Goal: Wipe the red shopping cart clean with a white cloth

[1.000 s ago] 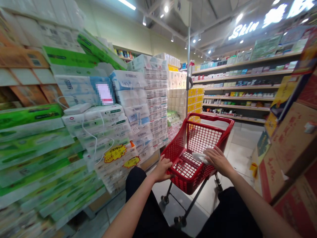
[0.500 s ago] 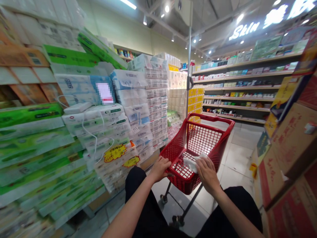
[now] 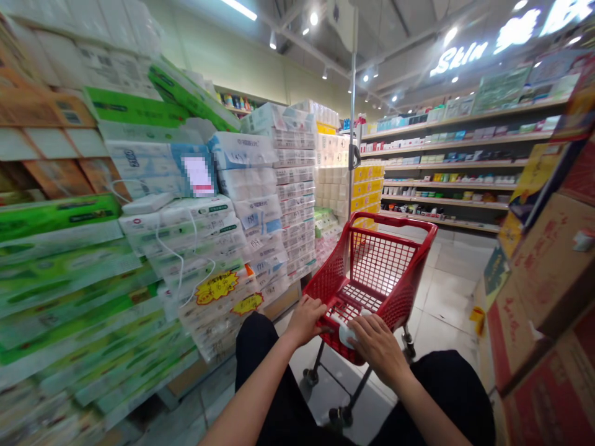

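A red plastic shopping cart [image 3: 418,260] with mesh walls stands between my knees on dark wheels. At its near left corner my left hand [image 3: 307,319] grips the rim, fingers curled over the edge. My right hand [image 3: 379,347] is closed over a white cloth [image 3: 346,334] on the near end of the cart. Part of the cloth shows beyond the fingers, against the near rim; the rest is hidden under the hand. The cart's basket holds nothing that I can see.
Stacked tissue packs [image 3: 214,229] rise close on the left, with a white cable and yellow price signs. Cardboard boxes [image 3: 539,272] line the right side. A metal pole [image 3: 352,93] stands behind the cart. Stocked shelves [image 3: 446,164] fill the back; pale floor tiles lie below.
My right hand has moved the cloth left and nearer, from inside the basket to the near rim. The cart has turned slightly, and my left hand has shifted a little right with it.
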The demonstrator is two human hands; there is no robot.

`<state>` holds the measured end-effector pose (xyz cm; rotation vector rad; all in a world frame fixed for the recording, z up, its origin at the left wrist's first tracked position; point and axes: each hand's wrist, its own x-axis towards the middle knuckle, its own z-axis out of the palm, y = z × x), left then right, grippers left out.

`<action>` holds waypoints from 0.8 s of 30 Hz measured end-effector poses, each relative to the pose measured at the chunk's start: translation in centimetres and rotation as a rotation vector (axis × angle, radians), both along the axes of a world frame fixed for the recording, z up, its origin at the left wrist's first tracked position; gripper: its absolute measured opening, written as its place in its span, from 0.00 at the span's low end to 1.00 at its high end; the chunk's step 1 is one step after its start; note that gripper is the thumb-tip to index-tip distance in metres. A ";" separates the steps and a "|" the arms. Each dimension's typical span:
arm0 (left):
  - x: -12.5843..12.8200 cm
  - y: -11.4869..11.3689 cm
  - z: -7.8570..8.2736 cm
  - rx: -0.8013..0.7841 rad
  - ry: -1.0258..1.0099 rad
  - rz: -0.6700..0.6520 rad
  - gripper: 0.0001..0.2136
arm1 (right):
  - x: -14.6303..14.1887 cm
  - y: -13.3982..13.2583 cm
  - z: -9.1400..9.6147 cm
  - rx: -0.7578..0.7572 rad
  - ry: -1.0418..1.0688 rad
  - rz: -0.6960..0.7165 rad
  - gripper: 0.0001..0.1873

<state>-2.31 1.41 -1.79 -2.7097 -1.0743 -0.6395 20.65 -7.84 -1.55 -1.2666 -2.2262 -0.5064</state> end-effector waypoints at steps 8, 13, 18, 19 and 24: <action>4.3 -2.4 -1.0 0.008 -0.067 0.095 0.19 | -1.6 0.3 0.7 0.033 -0.129 -0.278 0.09; 6.1 -3.6 -1.4 -0.009 -0.119 0.140 0.20 | -2.2 0.6 0.7 0.029 -0.098 -0.279 0.10; 5.8 -3.9 -1.0 -0.053 -0.078 0.042 0.25 | 2.0 0.3 1.3 -0.057 -0.045 -0.043 0.16; 5.5 -3.9 -0.8 -0.066 -0.062 0.007 0.25 | 3.2 0.3 1.4 -0.067 -0.047 -0.009 0.17; 2.6 -2.7 0.9 -0.065 -0.022 -0.163 0.26 | 7.7 0.8 0.7 -0.049 -0.057 0.001 0.18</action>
